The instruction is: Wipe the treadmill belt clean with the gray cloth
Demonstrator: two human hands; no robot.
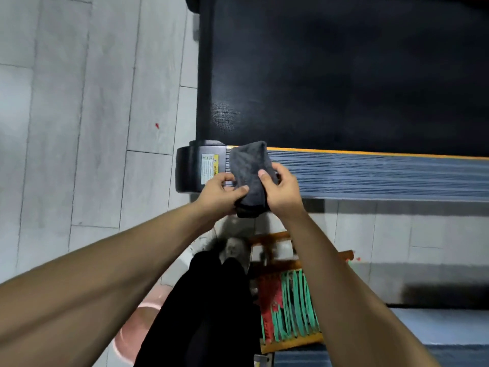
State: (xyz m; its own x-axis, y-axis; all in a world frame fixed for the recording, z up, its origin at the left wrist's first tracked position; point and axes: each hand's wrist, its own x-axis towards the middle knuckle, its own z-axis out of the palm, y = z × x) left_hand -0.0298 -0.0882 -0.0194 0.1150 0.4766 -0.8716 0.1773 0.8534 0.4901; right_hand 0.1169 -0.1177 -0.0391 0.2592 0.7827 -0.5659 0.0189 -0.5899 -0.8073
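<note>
The gray cloth (250, 169) is folded and held upright in the air between both hands. My left hand (221, 193) pinches its lower left edge. My right hand (281, 192) grips its right side, thumb on the front face. Both hands hover over the treadmill's ribbed grey side rail (383, 173), near its black end cap. The black treadmill belt (344, 75) fills the upper right of the view, beyond an orange strip, and nothing touches it.
Light grey floor tiles (92, 115) lie left of the treadmill. A black end cap with a warning label (209, 168) sits at the rail's corner. Below are my dark trouser leg (211, 300), a wooden rack with green and red straps (288, 305) and a pink basin (140, 321).
</note>
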